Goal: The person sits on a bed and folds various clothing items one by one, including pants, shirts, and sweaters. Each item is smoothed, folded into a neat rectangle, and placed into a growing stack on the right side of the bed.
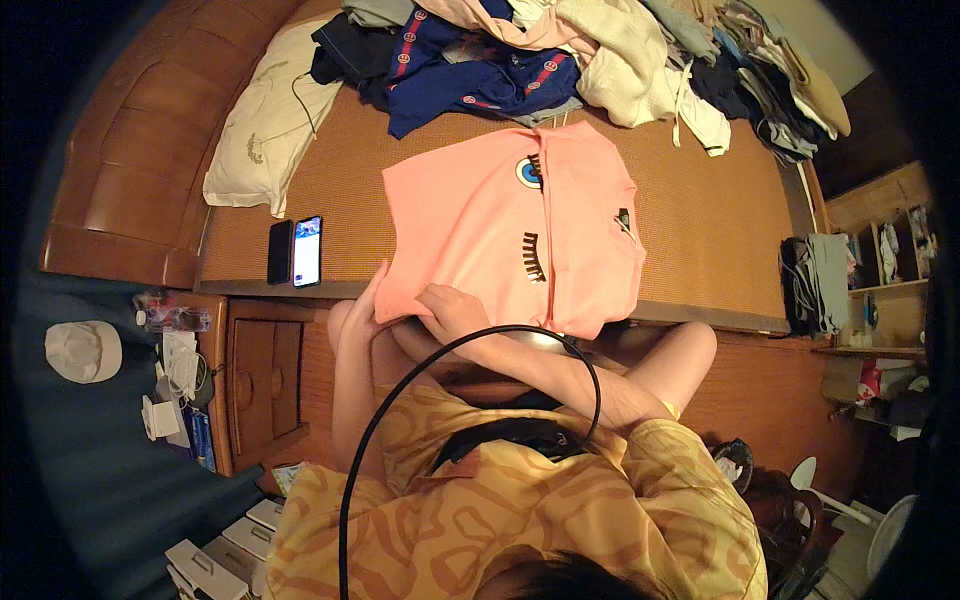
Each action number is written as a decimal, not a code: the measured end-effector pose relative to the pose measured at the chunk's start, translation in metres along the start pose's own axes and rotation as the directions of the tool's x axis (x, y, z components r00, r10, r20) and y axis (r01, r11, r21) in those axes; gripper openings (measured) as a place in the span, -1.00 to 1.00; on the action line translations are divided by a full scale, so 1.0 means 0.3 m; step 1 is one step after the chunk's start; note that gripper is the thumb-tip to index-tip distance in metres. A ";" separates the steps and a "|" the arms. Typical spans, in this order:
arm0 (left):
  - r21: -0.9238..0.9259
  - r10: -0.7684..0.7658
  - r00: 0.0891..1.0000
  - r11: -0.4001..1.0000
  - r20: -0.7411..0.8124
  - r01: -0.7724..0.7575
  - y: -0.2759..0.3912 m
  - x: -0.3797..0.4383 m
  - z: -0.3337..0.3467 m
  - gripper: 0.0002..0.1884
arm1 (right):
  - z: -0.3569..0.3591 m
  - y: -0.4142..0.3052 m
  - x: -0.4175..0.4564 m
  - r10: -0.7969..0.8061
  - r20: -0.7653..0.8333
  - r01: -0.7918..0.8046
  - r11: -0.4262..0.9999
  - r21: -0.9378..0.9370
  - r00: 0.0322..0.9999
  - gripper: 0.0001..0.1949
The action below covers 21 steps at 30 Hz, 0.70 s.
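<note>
A pink knit sweater (465,217) lies spread across the woven bed mat, its neckline towards the right and its hem towards the left. It bears a blue eye patch (529,173) and black lash shapes (532,257). A long fold runs across it between the lashes and the collar. My left hand (365,301) holds the sweater's near hem corner, some of its fingers hidden by the cloth. Just right of it, my right hand (452,313) grips the near edge with bent fingers. The near side of the sweater hangs over the bed edge above my lap.
Two phones (307,251) (280,252) lie left on the mat (705,225), one screen lit. A pillow (262,127) and heaped clothes (480,82) are at the back. A black cable (390,405) arches before me. Folded trousers (817,285) hang at the right edge.
</note>
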<state>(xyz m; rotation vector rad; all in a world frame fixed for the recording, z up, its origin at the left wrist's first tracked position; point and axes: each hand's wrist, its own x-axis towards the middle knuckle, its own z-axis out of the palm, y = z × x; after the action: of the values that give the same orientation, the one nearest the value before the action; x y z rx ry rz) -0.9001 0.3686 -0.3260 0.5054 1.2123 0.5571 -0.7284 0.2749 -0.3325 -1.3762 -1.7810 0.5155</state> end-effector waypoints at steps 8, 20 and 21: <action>-0.196 -0.040 0.962 0.976 0.270 0.095 0.167 0.435 0.048 -0.56 | -0.105 -0.080 -0.101 0.222 0.048 -0.225 0.913 0.342 0.974 -0.81; -0.097 0.513 0.684 0.830 0.519 -0.549 0.344 0.479 0.855 -0.61 | -0.412 0.069 -0.400 0.771 -0.455 -0.306 0.609 0.732 0.446 -0.81; 0.043 0.414 0.749 0.861 0.517 -0.506 0.293 0.482 0.945 -0.62 | -0.446 0.102 -0.448 0.755 -0.511 -0.296 0.641 0.708 0.412 -0.81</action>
<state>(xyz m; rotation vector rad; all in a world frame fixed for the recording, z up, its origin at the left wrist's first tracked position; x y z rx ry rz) -0.6031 0.5100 -0.2970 1.0588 0.6344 0.6867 -0.5932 0.1388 -0.3228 -1.4396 -0.3426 0.5543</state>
